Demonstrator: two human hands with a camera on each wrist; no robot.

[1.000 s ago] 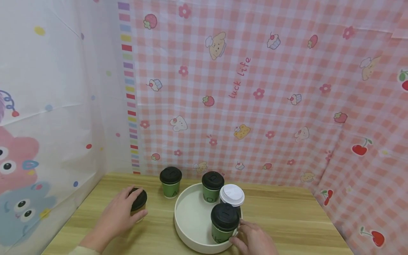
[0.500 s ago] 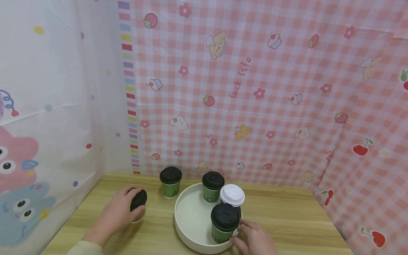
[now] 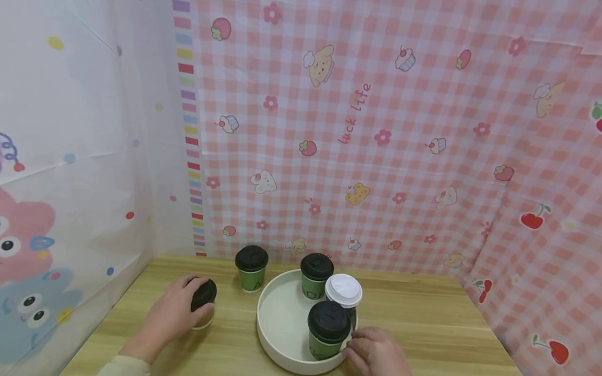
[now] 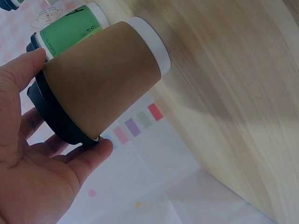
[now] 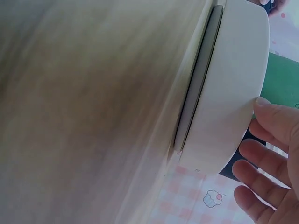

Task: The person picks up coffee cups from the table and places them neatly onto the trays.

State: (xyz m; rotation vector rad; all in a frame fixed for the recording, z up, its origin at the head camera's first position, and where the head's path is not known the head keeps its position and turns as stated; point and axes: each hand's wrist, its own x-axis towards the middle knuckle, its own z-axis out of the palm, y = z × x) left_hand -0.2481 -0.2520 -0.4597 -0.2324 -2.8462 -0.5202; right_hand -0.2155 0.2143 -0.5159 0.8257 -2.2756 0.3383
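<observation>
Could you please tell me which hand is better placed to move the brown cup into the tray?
Left, I think: the left hand grips the brown cup around its black lid, while the right hand is across the tray, at its rim.

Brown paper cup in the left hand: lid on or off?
On: in the left wrist view, the black lid caps the brown paper cup.

Black-lidded brown cup (image 4: 103,77), upright
</observation>
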